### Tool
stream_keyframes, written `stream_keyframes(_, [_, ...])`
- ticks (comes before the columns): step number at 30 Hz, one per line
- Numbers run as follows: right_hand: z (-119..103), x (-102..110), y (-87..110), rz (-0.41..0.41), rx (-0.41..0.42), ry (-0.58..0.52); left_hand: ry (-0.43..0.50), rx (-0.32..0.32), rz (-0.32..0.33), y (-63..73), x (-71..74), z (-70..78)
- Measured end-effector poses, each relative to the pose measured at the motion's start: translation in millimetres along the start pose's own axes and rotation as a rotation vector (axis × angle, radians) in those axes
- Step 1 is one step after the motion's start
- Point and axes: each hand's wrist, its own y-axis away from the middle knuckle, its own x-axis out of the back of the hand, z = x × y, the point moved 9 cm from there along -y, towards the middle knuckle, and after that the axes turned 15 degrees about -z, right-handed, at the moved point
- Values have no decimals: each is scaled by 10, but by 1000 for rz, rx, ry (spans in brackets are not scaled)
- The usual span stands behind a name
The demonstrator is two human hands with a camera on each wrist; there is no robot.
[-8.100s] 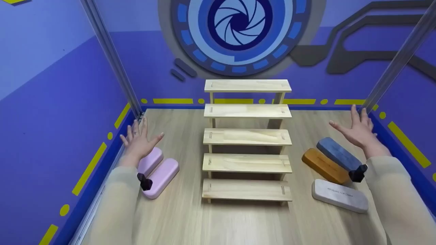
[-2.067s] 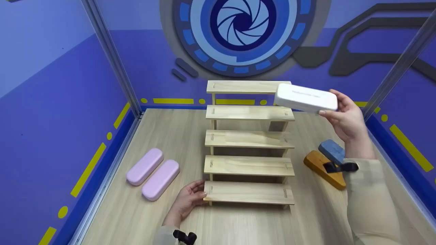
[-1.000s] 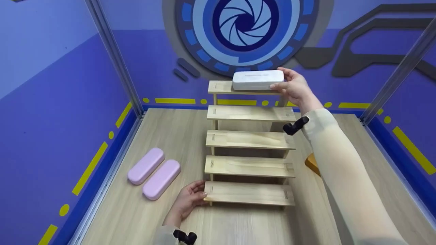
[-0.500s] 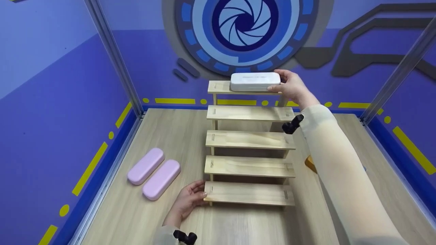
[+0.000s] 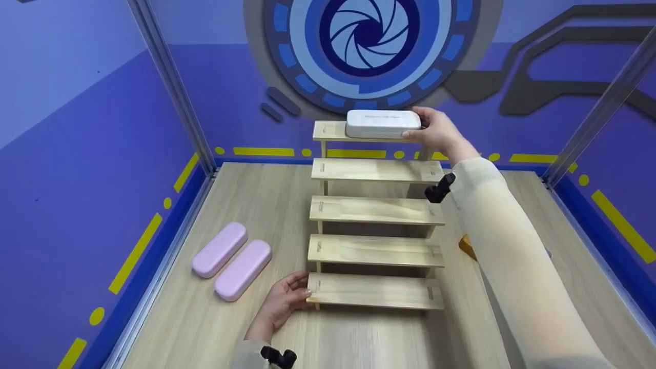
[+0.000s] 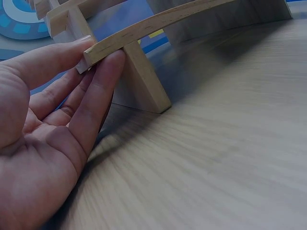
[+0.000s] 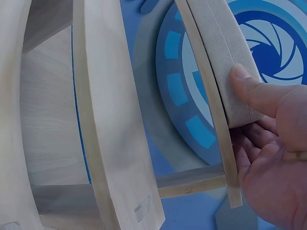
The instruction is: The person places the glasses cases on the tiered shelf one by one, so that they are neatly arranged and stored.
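A stepped wooden display rack [image 5: 376,210] stands in the middle of the table. On its top tier lies a light grey-white glasses case [image 5: 383,124] with small print on the lid, right of the tier's left end. My right hand [image 5: 442,132] holds the case by its right end; in the right wrist view the thumb [image 7: 244,81] presses its front side. My left hand [image 5: 281,303] pinches the left end of the lowest tier, and the left wrist view shows the thumb on top of that board [image 6: 144,29] with fingers beneath.
Two pink glasses cases [image 5: 243,270] lie side by side on the table left of the rack. An orange-brown case [image 5: 466,247] shows partly from under my right sleeve, which hides most of the right side. Purple-blue panels [image 5: 97,205] enclose the table.
My right hand has lifted the light case from the table at right onto the top tier, then shifted it slightly left. My left hand has come down to the lowest tier and held there.
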Motion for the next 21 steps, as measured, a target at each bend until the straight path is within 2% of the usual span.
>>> stream_keyframes(11, [-16, -5, 11, -14, -10, 50, -9, 13, 13, -1, 1, -1])
stream_keyframes(21, [16, -1, 11, 2, -11, 31, -3, 8, 20, 7, -9, 4])
